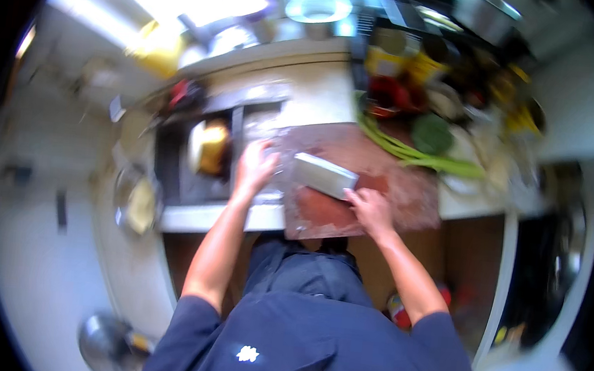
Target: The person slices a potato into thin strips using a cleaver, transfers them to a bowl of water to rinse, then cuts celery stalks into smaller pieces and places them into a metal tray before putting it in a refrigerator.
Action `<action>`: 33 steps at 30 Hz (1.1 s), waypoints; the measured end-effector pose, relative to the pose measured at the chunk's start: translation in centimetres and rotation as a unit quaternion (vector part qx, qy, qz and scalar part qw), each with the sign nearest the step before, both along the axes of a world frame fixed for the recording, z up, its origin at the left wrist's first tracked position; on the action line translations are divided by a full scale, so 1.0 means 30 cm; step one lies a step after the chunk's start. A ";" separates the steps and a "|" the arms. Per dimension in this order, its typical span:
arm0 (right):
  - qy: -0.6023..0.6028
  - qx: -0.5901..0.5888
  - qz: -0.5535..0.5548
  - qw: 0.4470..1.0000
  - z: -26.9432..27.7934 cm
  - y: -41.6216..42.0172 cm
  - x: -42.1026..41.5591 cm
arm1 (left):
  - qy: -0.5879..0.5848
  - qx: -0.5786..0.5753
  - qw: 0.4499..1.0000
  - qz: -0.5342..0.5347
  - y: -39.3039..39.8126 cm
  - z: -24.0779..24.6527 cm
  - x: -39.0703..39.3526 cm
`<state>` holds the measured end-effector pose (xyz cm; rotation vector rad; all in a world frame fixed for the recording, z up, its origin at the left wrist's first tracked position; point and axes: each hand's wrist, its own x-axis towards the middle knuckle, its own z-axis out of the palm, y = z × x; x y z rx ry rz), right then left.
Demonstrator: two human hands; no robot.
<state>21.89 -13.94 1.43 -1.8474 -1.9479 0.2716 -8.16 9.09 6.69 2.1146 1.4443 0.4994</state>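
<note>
My right hand [371,210] grips the handle end of a cleaver [324,175], whose broad blade points left over the cutting board [407,200]. The board is reddish-brown with dark wet patches. To its left, my left hand [255,167] hovers above the right basin of the sink [235,148], fingers apart with nothing visible in them. Long green stalks [396,146] lie across the board's far right corner. Beside them sits a round green vegetable [432,134]. Motion blur softens fine details.
A pot [209,147] with a golden surface stands in the left sink basin. Jars with yellow labels [392,61] and a red container [387,97] crowd the back right. At left is a bowl with pale contents [141,205]. The board overhangs the counter's front edge [222,217].
</note>
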 end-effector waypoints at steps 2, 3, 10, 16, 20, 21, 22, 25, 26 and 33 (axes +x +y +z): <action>0.051 -0.025 -0.018 0.998 -0.026 -0.003 0.031 | -0.002 0.007 0.999 0.038 -0.047 -0.002 0.040; 0.026 0.016 -0.013 0.999 -0.027 -0.011 0.044 | -0.015 0.031 0.997 0.067 -0.069 0.024 0.064; -0.003 -0.009 -0.021 1.000 -0.082 -0.075 0.066 | 0.059 0.034 0.980 0.187 -0.055 0.081 0.003; -0.023 0.079 -0.071 0.994 -0.058 -0.116 0.092 | -0.007 0.052 0.990 0.130 -0.187 0.068 -0.271; 0.069 0.049 -0.064 0.994 -0.033 -0.107 -0.089 | -0.116 -0.022 0.972 0.202 -0.429 0.032 -0.736; 0.014 0.019 -0.050 0.998 -0.021 -0.092 -0.165 | -0.109 -0.032 0.963 0.245 -0.522 -0.016 -0.873; 0.001 0.035 0.001 0.999 -0.015 -0.073 -0.249 | -0.127 -0.019 0.943 0.308 -0.625 -0.037 -0.983; 0.119 -0.055 0.101 0.986 0.077 -0.027 -0.642 | -0.161 -0.025 0.852 0.497 -1.037 -0.083 -1.260; 0.123 -0.081 0.154 0.977 0.116 -0.012 -0.799 | -0.174 -0.032 0.807 0.564 -1.202 -0.136 -1.339; 0.172 -0.190 0.485 0.836 -0.040 -0.027 -1.600 | -0.212 0.036 0.611 0.762 -2.193 -0.105 -1.351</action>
